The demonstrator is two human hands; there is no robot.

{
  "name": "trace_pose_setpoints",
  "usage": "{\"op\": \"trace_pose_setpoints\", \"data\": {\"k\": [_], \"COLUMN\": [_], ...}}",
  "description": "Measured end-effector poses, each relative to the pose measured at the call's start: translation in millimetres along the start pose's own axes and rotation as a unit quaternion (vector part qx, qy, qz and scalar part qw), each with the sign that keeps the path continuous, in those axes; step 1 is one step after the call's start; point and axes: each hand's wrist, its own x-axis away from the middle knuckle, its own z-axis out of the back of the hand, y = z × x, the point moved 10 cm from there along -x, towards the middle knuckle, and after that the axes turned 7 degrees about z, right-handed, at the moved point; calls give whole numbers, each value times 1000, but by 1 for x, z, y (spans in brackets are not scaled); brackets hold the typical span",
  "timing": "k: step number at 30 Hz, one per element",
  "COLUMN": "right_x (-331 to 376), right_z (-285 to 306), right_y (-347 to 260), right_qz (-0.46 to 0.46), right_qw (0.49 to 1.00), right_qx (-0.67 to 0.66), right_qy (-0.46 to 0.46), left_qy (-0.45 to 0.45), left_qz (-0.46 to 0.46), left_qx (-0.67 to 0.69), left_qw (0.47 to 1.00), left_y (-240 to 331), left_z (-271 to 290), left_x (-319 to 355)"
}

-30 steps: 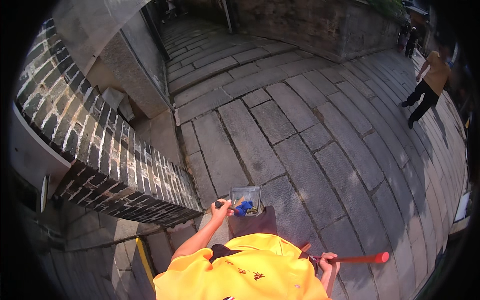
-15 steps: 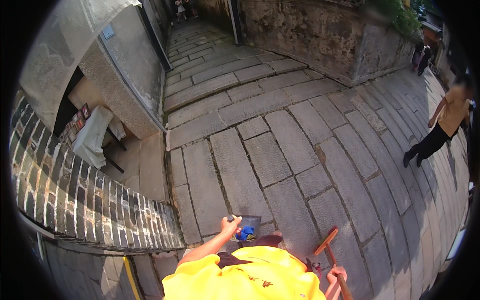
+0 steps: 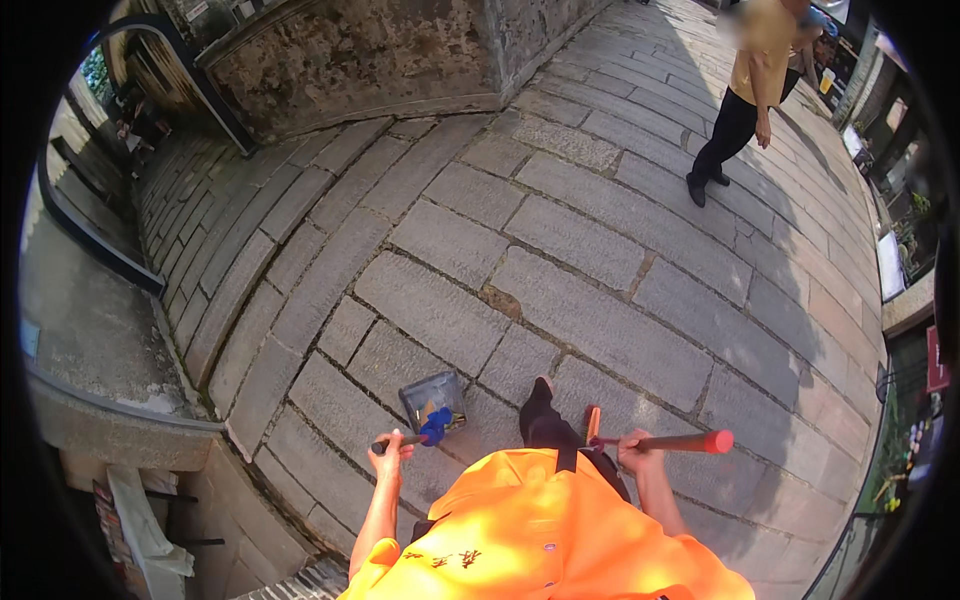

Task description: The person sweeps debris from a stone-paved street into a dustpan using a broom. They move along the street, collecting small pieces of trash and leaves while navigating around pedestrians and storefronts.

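A short row of dark characters (image 3: 443, 559) stands on the orange top (image 3: 620, 540) at six o'clock, while any lettering on the red panel (image 3: 937, 360) at three o'clock is too small to read.

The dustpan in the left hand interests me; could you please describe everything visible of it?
The dustpan is a dark grey, box-like pan, plastic by its look, its open side facing up. The left hand grips its dark handle. Blue material and yellowish bits show toward its near side. Grey paving lies beneath; contact is unclear.
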Motion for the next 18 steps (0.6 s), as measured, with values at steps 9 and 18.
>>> {"op": "trace_pose_setpoints", "data": {"k": [9,18], "right_x": [-98,-230], "right_z": [-217,-436], "right_y": [-21,-21], "right_qz": [16,-26], "right_qw": [999,998], "right_qx": [-42,-62], "right_qy": [22,-12], "left_qy": [7,-9], "left_qz": [-6,43], "left_qx": [50,2], "left_qw": [999,999], "left_y": [148,259], "left_z": [-163,-338], "left_x": [-124,-302]}}
